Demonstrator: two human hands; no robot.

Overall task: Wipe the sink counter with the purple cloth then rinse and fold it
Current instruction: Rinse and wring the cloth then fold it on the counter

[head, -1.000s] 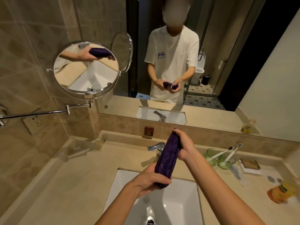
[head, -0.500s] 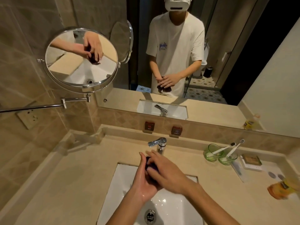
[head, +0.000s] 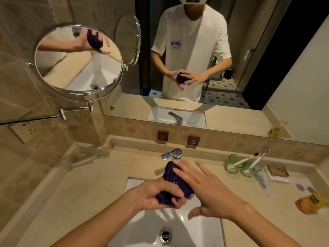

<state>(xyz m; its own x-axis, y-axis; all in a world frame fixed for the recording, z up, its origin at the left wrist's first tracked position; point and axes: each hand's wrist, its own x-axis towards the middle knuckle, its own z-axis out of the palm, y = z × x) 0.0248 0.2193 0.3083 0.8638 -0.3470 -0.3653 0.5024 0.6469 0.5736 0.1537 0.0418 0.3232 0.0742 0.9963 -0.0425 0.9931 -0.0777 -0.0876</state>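
Note:
The purple cloth is bunched into a wet wad above the white sink basin, just in front of the chrome faucet. My left hand is closed around its lower part, fingers wet. My right hand is spread, its fingertips resting on the upper side of the wad, thumb hanging free over the basin. The beige sink counter surrounds the basin.
Two green glasses with toothbrushes stand right of the faucet, then a small box on a tray and an orange bottle at the right edge. A round swivel mirror juts from the left wall. The drain sits near me.
The cloth went from a long twisted roll held upright to a wad pressed between both palms; now my right hand has opened and lifted, leaving the wad in my left hand.

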